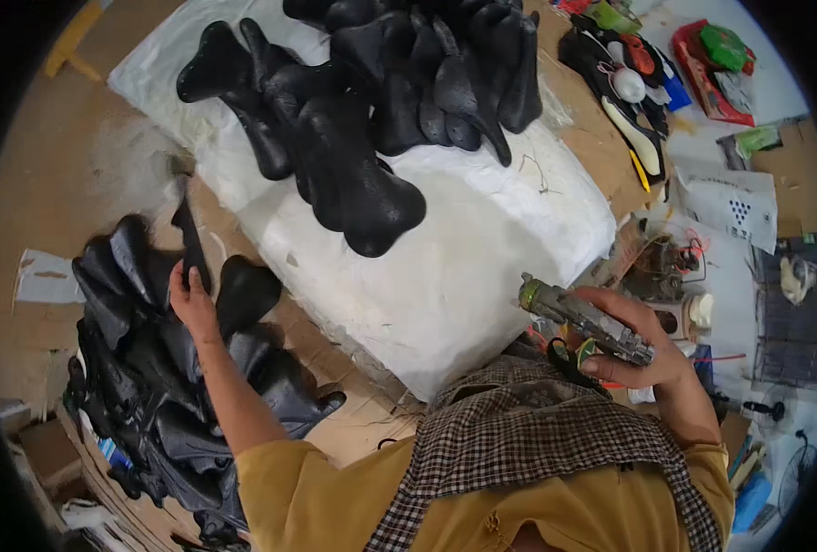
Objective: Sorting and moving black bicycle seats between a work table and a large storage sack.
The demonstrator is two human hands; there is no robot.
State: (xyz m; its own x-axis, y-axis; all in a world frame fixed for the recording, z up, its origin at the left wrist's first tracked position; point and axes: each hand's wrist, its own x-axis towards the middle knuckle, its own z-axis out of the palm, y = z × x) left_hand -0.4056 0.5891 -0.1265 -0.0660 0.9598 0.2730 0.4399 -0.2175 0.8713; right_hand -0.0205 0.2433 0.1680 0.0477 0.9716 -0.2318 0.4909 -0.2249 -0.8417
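black saddle-shaped piece [191, 241] is pinched near its lower end by the left hand [194, 304], at the upper edge of a heaped pile [173, 432], while the right hand [643, 345] grips a grey metal hand tool [588, 319]. drawing it out gently should spare its neighbours; best keep the tool's nose clear of the white-covered table [454, 294], where similar black pieces [362, 175] lie stacked.
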